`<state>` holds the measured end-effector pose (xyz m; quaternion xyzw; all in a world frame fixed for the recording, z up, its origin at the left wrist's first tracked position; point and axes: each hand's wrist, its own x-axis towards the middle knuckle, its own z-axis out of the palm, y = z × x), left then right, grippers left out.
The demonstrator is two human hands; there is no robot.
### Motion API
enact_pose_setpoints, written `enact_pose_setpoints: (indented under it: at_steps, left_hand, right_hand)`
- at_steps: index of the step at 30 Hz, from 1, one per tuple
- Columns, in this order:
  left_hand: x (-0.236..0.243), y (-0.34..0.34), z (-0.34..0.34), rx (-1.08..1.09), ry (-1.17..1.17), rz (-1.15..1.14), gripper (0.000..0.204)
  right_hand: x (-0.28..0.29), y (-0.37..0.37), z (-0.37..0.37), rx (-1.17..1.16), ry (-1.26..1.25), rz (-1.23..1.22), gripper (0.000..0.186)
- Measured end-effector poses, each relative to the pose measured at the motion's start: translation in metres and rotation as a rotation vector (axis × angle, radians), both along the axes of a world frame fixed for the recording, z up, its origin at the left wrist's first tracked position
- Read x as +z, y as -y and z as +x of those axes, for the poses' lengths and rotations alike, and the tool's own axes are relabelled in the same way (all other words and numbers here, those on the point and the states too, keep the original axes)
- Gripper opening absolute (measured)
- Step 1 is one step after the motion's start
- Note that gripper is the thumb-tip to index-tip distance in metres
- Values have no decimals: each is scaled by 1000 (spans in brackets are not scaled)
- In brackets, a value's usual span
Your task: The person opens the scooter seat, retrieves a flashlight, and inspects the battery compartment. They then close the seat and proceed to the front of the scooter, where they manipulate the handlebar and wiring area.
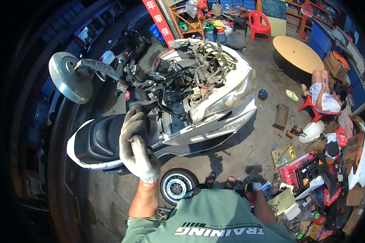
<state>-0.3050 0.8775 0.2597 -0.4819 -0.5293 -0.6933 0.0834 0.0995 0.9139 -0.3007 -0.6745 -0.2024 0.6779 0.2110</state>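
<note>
Scooter (190,136) in white stands right in front of you, with its nose to your right and its black seat (99,135) to your left. Its front is open, and you can see a messy heap of wires and pipes (200,73) in there.

Your left hand (138,148) wears a dirty white glove. Its fingers are curled up together, and they look wrapped around the black handle grip (136,100). Your right hand (256,186) is down low by your side, near the tools and boxes. It is partly hidden, so I can't tell if its fingers are apart or closed on something.

What could go wrong? If you pull hard on the grip, the scooter might tip toward you, because I can't see what holds it up. If you turn the bar too far, it could tug the wires and pull one loose. Your thick glove might slip on the grip too.

Watch your feet (230,181). A wheel (175,188) lies flat near them on the left, and small tools (249,154) are on the ground. Stepping without looking could make you trip.
</note>
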Motion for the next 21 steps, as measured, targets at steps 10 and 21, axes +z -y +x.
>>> enact_pose_setpoints:
  at_steps: [10,21]
  left_hand:
    - [-25,34,-19,210,-57,-81,32]
    - [-122,131,-127,656,361,-317,34]
  right_hand:
    - [-50,-4,66,199,206,-257,25]
    - [-13,-68,20,320,41,-173,11]
